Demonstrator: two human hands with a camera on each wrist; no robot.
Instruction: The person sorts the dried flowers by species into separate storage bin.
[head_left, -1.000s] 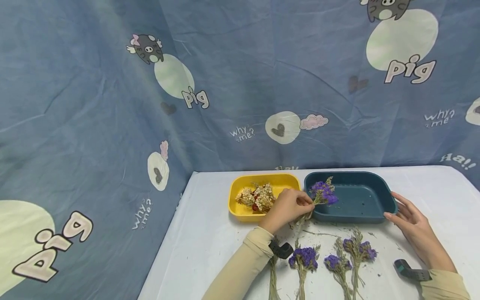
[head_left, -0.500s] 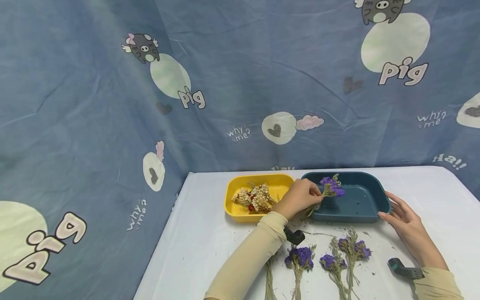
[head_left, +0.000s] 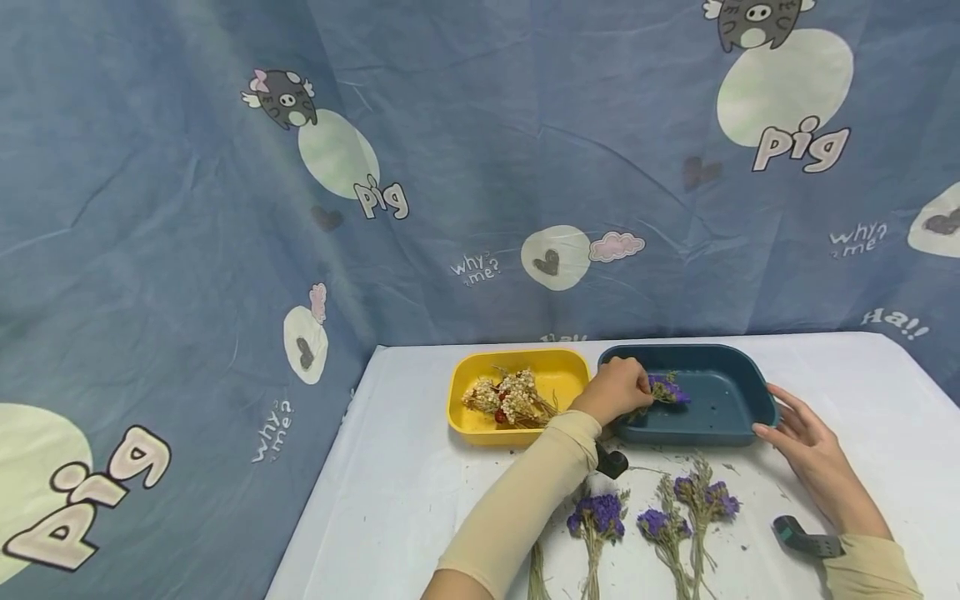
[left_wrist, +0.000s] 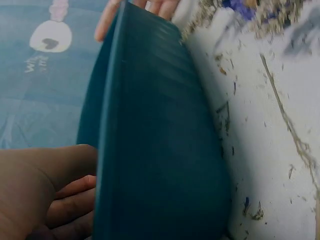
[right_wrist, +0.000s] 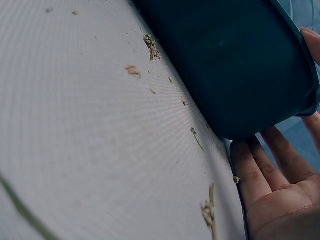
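Note:
Reaching into the left end of the dark blue tray (head_left: 708, 437), my left hand (head_left: 619, 388) pinches a bunch of dried purple flowers (head_left: 667, 389). Its blossoms point right, low inside the tray; the stems are mostly hidden by the hand. In the left wrist view that hand (left_wrist: 45, 192) is partly behind the tray wall (left_wrist: 160, 125), and the flowers there are hidden. My right hand (head_left: 810, 443) touches the tray's right end. The right wrist view shows its fingers (right_wrist: 287, 155) extended against the tray's outer wall (right_wrist: 235, 65).
Left of the blue tray stands a yellow tray (head_left: 480, 436) with dried white flowers (head_left: 517, 396) and red bits. Several purple flower bunches lie in front, among them one bunch (head_left: 597, 517) and another pair (head_left: 701, 500). Stem scraps (right_wrist: 151, 47) litter the white table (head_left: 390, 467).
My left hand has moved right and down into the blue tray, carrying the purple flowers lower. My right hand stays at the tray's right end. The head view has shifted slightly.

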